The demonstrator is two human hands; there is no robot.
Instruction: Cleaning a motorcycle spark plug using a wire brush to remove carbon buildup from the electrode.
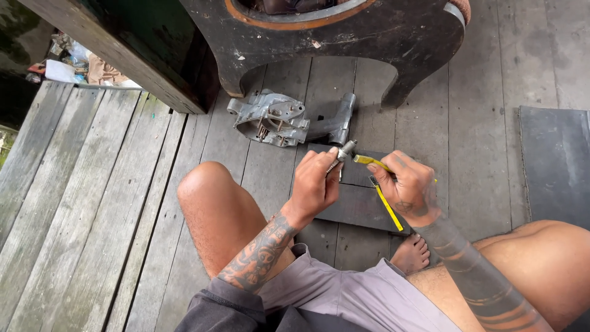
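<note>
Weathered grey plank floor (92, 203), outdoors; boards run roughly top to bottom w/ dark gaps between. Top centre: dark wooden stool-like stand (344, 43) w/ arched cut-out and orange-rimmed top, upper part cut off by frame edge. Top left: dark wooden beam (123, 55); behind it a heap of cloth and litter (80, 64), too small to identify. Right edge: dark mat (556, 166), partly out of frame. Person seated on floor, knees apart, one bare foot (410, 253) visible betw. legs. Grey metal engine casing (270, 118) w/ tube arm lies on floor just below stand, near hands but apart. Left hand (314, 187): fingers closed around small metal part (345, 149), tip protruding up; rest hidden in grip, kind unclear. Right hand (410, 187): fingers closed on yellow-handled tool (387, 206), its head touching or just beside the part; contact not resolvable. Dark flat board (359, 206) beneath hands.
</note>
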